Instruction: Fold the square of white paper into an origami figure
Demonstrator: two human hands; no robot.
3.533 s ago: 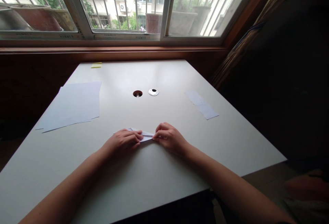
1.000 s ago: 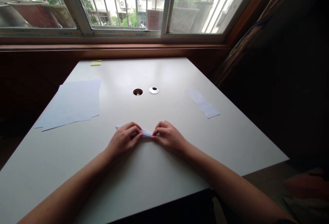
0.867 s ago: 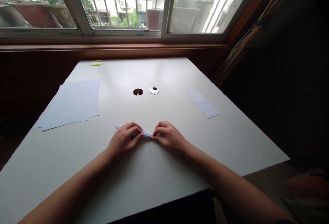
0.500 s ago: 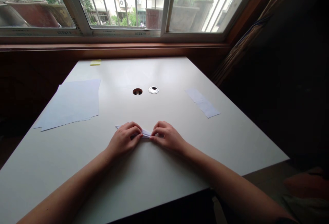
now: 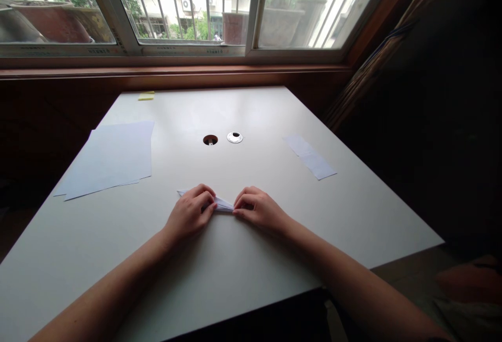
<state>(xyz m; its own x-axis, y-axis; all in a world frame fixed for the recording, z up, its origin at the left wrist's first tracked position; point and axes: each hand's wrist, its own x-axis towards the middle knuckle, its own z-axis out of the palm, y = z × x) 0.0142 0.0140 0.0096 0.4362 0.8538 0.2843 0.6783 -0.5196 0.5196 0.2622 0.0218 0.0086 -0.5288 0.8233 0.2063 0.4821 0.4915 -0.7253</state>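
A narrow piece of folded white paper (image 5: 223,205) lies low over the middle of the white table (image 5: 243,258). My left hand (image 5: 192,207) is closed around its left half, thumb and fingers pinching it, while a pointed tip sticks out beyond the knuckles. At the right end, my right hand (image 5: 261,208) pinches the paper between thumb and fingertips. Between the two hands a short layered stretch shows; the part under my left hand is hidden.
Several white sheets (image 5: 110,159) lie at the left. A white paper strip (image 5: 311,158) rests on the right. Farther back are a round cable hole (image 5: 210,140), a metal ring cover (image 5: 235,137) and a yellow pad (image 5: 146,95). A window (image 5: 188,7) stands behind the table.
My right hand has slid slightly right along the folded paper, so a little more of it shows between the hands. My left hand keeps its grip in nearly the same place.
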